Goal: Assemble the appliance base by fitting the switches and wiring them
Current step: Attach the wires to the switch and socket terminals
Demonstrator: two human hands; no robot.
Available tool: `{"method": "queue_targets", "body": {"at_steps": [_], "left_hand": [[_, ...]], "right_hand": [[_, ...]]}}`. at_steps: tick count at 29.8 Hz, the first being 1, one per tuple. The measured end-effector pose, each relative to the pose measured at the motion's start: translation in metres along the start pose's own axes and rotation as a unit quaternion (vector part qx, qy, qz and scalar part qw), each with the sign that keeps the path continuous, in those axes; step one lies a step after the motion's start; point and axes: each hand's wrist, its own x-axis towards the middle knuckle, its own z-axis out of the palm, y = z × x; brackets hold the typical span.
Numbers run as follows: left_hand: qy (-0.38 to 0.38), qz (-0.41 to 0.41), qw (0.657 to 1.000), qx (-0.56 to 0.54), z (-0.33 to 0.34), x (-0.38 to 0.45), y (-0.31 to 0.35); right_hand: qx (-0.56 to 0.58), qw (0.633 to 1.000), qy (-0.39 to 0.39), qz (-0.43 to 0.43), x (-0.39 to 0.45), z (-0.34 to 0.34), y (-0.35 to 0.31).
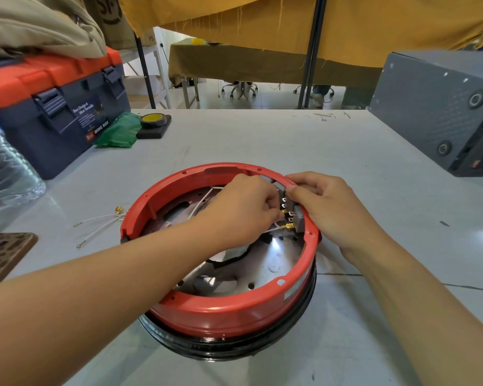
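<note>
Wiring step was on: left hand (251, 207) pinched a wire connector (284, 212) at the switch (289, 203), right hand (321, 201) gripped the switch, next probably just pushing it home.

The round red base (234, 310) lies open-side up on the table, grey switches (287, 203) fitted inside its far-right rim, apparently with brass-tipped white wires (286, 226) attached.

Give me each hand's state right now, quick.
Left hand: fingers curled, pinching a white wire with a brass terminal at the switch block.
Right hand: fingers curled, gripping the switch block against the red base rim.
</note>
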Motion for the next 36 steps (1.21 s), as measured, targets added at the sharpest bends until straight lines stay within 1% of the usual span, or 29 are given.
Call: {"method": "queue_targets", "body": {"at_steps": [3,10,26,36], "left_hand": [[-0.001,-0.001,1.000,-0.001,0.000,0.000,-0.001],[-0.042,0.002,0.999,-0.015,-0.013,-0.004,-0.004],[-0.026,0.049,0.997,0.053,-0.008,-0.004,-0.012],[-0.017,0.055,0.997,0.045,-0.003,-0.004,-0.013]], "right_hand": [[-0.006,1.000,0.002,-0.002,0.000,0.000,0.001],[-0.004,1.000,0.004,0.005,0.002,-0.001,0.001],[-0.002,1.000,0.000,0.006,0.000,0.000,0.000],[0.061,0.998,0.011,0.028,-0.003,0.004,-0.002]]}}
